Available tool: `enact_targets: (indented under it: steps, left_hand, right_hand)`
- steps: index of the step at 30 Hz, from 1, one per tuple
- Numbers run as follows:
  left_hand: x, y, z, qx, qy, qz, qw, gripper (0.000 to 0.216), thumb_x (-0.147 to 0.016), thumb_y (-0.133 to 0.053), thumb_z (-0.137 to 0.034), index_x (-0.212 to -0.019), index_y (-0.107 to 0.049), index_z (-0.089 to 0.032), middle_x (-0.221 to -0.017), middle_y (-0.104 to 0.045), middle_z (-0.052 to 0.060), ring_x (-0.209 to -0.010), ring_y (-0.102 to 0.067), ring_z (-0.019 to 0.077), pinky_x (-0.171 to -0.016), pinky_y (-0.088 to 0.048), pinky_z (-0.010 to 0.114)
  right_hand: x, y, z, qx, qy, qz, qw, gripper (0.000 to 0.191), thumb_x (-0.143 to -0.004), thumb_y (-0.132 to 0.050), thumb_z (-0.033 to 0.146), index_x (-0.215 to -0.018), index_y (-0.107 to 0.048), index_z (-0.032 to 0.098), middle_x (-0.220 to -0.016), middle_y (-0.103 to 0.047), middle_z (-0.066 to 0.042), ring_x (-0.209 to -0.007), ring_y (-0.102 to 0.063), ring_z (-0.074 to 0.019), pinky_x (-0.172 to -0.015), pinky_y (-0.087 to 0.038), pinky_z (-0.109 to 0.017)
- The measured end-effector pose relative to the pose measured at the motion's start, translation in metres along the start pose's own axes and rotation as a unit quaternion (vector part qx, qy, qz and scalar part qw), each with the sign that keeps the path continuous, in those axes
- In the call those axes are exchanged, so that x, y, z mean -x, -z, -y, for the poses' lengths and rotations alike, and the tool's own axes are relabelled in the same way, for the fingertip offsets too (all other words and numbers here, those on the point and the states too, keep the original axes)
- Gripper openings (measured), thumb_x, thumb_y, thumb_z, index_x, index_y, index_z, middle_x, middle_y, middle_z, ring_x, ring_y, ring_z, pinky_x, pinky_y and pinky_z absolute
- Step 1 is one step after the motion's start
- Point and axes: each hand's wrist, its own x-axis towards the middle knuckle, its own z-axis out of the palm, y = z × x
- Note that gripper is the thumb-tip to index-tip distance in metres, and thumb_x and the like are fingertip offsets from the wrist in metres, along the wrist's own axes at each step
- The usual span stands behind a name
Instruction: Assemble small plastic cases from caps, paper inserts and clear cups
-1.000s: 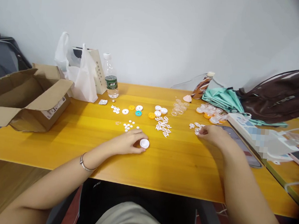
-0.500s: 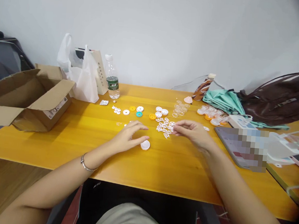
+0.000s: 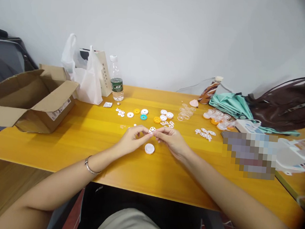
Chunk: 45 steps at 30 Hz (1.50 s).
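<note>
Between my two hands, just above the table, is a small white openwork plastic disc (image 3: 152,130). My left hand (image 3: 132,140) pinches its left edge with thumb and fingertips. My right hand (image 3: 171,142) grips the right edge, with the fingers curled in. Right below them a round white cup-like piece with an orange base (image 3: 149,149) rests on the table. More white openwork discs (image 3: 167,124) lie behind my right hand, partly covered by it. A second group of such discs (image 3: 205,133) is spread out to its right.
Behind my hands lie white, yellow and teal round caps (image 3: 143,117), small white discs (image 3: 120,112) and clear rings (image 3: 186,112). Assembled clear-and-orange pieces (image 3: 218,119) sit at right, near a tablet (image 3: 247,155). A cardboard box (image 3: 28,100) and water bottle (image 3: 117,83) stand at left.
My right hand has moved left from the pile of discs, carrying one to my left hand, whose fingers have closed on it. The disc group at right is now uncovered.
</note>
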Motion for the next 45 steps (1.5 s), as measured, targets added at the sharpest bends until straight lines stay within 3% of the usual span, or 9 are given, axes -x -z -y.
enact_targets:
  steps: [5,9,12,17,26,32,36,40,45]
  left_hand:
    - [-0.001,-0.001,0.004,0.015,0.023,-0.018,0.999,0.019,-0.078,-0.056,-0.034,-0.08,-0.061,-0.016,-0.077,-0.064,0.002,-0.067,-0.054,0.011,-0.059,-0.039,0.023]
    - [-0.002,0.001,0.005,0.015,0.04,-0.03,0.999,0.021,-0.079,-0.055,-0.036,-0.08,-0.061,-0.017,-0.075,-0.063,0.0,-0.065,-0.053,0.0099,-0.057,-0.038,0.022]
    - [-0.002,0.002,0.005,0.012,0.033,-0.02,0.999,0.02,-0.079,-0.055,-0.036,-0.079,-0.061,-0.016,-0.075,-0.063,0.0,-0.067,-0.053,0.0105,-0.059,-0.038,0.023]
    - [-0.002,0.001,0.006,0.005,0.015,-0.006,1.0,0.019,-0.079,-0.055,-0.035,-0.079,-0.06,-0.016,-0.077,-0.062,0.001,-0.07,-0.053,0.011,-0.062,-0.038,0.023]
    - [-0.002,0.004,0.006,0.001,0.013,-0.008,1.0,0.018,-0.08,-0.055,-0.033,-0.079,-0.06,-0.016,-0.076,-0.061,0.001,-0.068,-0.051,0.0102,-0.061,-0.037,0.022]
    - [-0.001,0.007,0.003,-0.001,0.004,-0.01,1.0,0.016,-0.079,-0.055,-0.031,-0.079,-0.06,-0.016,-0.075,-0.061,0.0,-0.066,-0.051,0.0092,-0.06,-0.038,0.022]
    - [-0.001,0.007,0.005,0.001,0.006,-0.003,1.0,0.018,-0.08,-0.055,-0.033,-0.079,-0.06,-0.016,-0.076,-0.061,0.001,-0.067,-0.052,0.0096,-0.06,-0.038,0.022]
    - [-0.001,0.005,0.006,0.001,0.008,0.006,1.0,0.019,-0.08,-0.055,-0.034,-0.08,-0.06,-0.016,-0.078,-0.062,0.001,-0.068,-0.052,0.0098,-0.062,-0.038,0.022]
    - [-0.001,0.005,0.006,0.002,0.013,0.018,1.0,0.019,-0.08,-0.054,-0.033,-0.08,-0.06,-0.015,-0.078,-0.062,0.002,-0.069,-0.052,0.0102,-0.063,-0.039,0.023]
  right_hand:
    - [-0.015,0.025,0.016,0.135,0.054,0.005,0.989,0.023,-0.063,-0.069,0.039,-0.073,-0.068,0.019,-0.071,-0.066,-0.001,-0.06,-0.054,-0.0105,-0.062,-0.043,-0.026]
    - [-0.045,0.073,0.02,0.313,0.112,-0.141,0.933,0.024,-0.07,-0.06,0.039,-0.075,-0.066,0.016,-0.075,-0.066,-0.004,-0.066,-0.055,-0.0136,-0.066,-0.043,-0.029]
    - [-0.062,0.097,0.007,0.42,0.087,-0.142,0.892,0.025,-0.071,-0.059,0.037,-0.078,-0.066,0.014,-0.075,-0.066,-0.006,-0.069,-0.056,-0.0155,-0.066,-0.043,-0.029]
    - [-0.071,0.098,-0.015,0.481,0.062,-0.125,0.865,0.029,-0.07,-0.06,0.039,-0.081,-0.066,0.013,-0.073,-0.064,-0.007,-0.064,-0.055,-0.0153,-0.06,-0.042,-0.028]
    - [-0.061,0.102,-0.014,0.41,0.039,-0.093,0.907,0.026,-0.064,-0.065,0.039,-0.073,-0.064,0.014,-0.062,-0.061,-0.003,-0.056,-0.052,-0.0125,-0.054,-0.041,-0.026]
    - [-0.051,0.113,-0.009,0.116,0.02,-0.108,0.987,0.023,-0.059,-0.071,0.035,-0.07,-0.063,0.015,-0.066,-0.062,-0.001,-0.056,-0.053,-0.0085,-0.057,-0.045,-0.022]
    - [-0.047,0.111,-0.001,-0.03,0.008,-0.085,0.996,0.021,-0.055,-0.074,0.029,-0.071,-0.065,0.018,-0.067,-0.062,0.001,-0.056,-0.054,-0.0059,-0.057,-0.048,-0.018]
    - [-0.044,0.098,-0.003,-0.016,0.006,-0.078,0.997,0.024,-0.051,-0.077,0.028,-0.068,-0.064,0.017,-0.069,-0.064,0.001,-0.059,-0.057,-0.0075,-0.061,-0.049,-0.02]
    - [-0.039,0.078,-0.001,0.152,0.05,-0.087,0.983,0.028,-0.058,-0.072,0.037,-0.072,-0.061,0.016,-0.061,-0.06,0.002,-0.055,-0.053,-0.009,-0.058,-0.044,-0.025]
